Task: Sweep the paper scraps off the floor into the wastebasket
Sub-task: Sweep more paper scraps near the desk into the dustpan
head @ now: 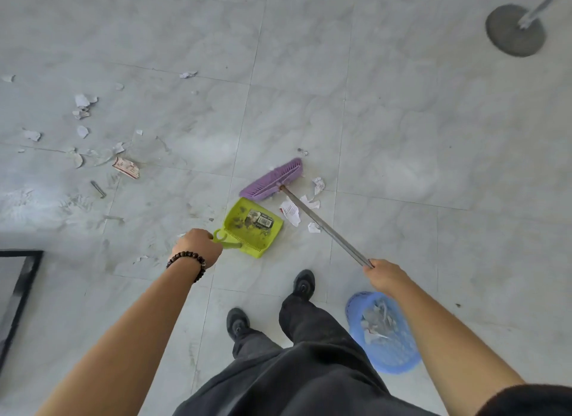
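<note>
While your left hand is clenched around the stub handle of the green dustpan, your right hand grasps the near end of the broom shaft, fingers wrapped round the metal tube. From that grip the shaft runs far and left to the purple broom head, which appears to rest on the floor just beyond the dustpan's open lip. The pan sits flat, soiled inside, with a barcode label lying in it. Just right of the pan, on either side of the shaft, lies a small cluster of paper scraps. A wider scatter lies well apart at far left, with a printed slip among it. The blue wastebasket stands near you on the right, beside your right leg, already holding crumpled paper.

Expect the scraps to be very light and limp. They will probably skid or flutter ahead of stiff bristles, and may slip under the pan's lip unless you press it flat on the tile. Short, low strokes should suit them better than a hard sweep. Holding the shaft at its end gives reach but little control; a hold lower on the tube would likely steady the head. Carry the loaded pan level, as a tilt could spill it.
</note>
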The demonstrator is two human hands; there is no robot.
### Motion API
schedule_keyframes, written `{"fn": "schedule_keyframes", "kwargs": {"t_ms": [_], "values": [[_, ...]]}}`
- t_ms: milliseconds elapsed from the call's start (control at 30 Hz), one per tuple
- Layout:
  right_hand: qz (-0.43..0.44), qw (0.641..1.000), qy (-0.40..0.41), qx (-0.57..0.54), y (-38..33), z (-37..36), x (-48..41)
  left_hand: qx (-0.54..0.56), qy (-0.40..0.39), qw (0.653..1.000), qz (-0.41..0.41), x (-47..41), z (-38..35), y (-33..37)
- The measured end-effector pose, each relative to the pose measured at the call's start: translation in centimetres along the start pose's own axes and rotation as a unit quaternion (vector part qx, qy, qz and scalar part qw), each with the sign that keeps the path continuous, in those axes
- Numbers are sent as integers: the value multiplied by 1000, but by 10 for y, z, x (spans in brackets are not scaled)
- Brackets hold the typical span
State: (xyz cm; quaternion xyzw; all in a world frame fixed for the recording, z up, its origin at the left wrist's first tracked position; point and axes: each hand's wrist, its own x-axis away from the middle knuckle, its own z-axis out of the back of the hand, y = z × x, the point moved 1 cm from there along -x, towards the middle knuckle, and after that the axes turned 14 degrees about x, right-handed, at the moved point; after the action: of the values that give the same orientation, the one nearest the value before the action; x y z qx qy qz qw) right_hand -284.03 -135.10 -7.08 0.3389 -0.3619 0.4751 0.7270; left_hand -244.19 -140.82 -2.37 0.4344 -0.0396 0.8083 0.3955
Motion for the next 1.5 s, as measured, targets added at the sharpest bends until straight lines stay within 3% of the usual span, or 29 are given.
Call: {"fn": "schedule_keyframes", "kwargs": {"t_ms": [267, 400, 633, 800, 900, 1100, 1267, 1500], "values": [[-9, 984, 39, -171, 12, -23, 36, 69, -52, 996, -12, 11, 7, -26], [17, 979, 57, -193, -35, 2, 33, 82, -74, 994, -3, 18, -2, -36], [41, 976, 12, -212, -115, 47, -25, 108, -53, 993, 14, 38, -23, -58], [10, 991, -73, -115, -78, 4, 0, 97, -34, 995, 9, 39, -24, -57], [-19, 981, -104, -164, -34, -40, 22, 87, -39, 995, 4, 36, -23, -52], [-136, 929, -184, -291, 21, -83, 67, 60, -45, 997, -4, 34, -20, -49], [-113, 953, -65, -273, -9, -66, 52, 47, -47, 998, -1, 37, -21, -53], [-100, 971, -9, -217, -8, -74, 59, 44, -51, 998, -8, 35, -23, -54]]}}
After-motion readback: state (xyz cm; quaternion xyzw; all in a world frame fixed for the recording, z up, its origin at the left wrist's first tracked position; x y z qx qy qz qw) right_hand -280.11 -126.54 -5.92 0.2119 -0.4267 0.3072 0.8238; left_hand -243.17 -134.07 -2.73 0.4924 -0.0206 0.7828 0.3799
